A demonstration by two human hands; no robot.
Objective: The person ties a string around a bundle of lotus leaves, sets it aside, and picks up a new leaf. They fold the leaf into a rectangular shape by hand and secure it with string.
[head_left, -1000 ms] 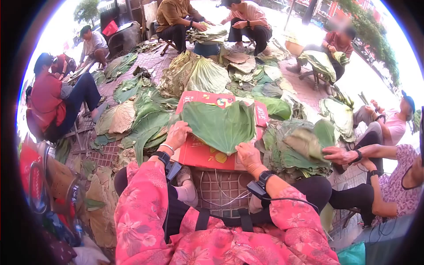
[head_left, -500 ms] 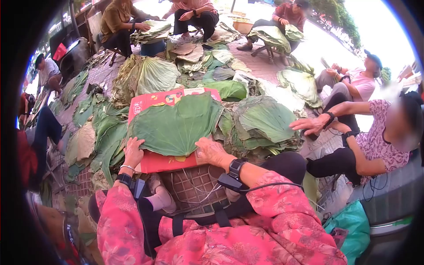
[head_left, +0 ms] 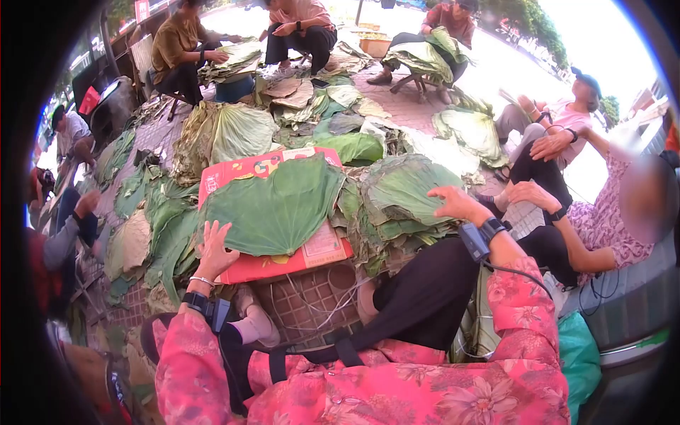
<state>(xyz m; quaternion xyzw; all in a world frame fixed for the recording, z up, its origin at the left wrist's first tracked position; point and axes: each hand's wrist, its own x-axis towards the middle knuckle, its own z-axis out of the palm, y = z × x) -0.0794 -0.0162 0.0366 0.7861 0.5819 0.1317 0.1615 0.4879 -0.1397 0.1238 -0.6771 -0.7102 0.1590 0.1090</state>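
Observation:
A large green lotus leaf (head_left: 280, 205) lies spread over a red printed cardboard box (head_left: 265, 268) in front of my knees. My left hand (head_left: 214, 251) is open, its fingers spread at the left edge of the leaf and box, holding nothing. To the right of the box is a stack of lotus leaves (head_left: 411, 190), with ragged, browned edges below. My right hand (head_left: 459, 204) reaches over the stack's right side, thumb and fingers apart, fingertips right at the top leaf's edge.
Loose leaves (head_left: 170, 219) cover the bricks at left, and a dried leaf pile (head_left: 223, 138) stands behind the box. A person in a patterned top (head_left: 602, 219) sits close at my right. Other people sit beyond with leaves. A teal bag (head_left: 579, 358) rests beside my right elbow.
My right hand has left the leaf on the box and moved right to the stack. My left fingers have spread. The neighbour's hand has drawn back from the stack.

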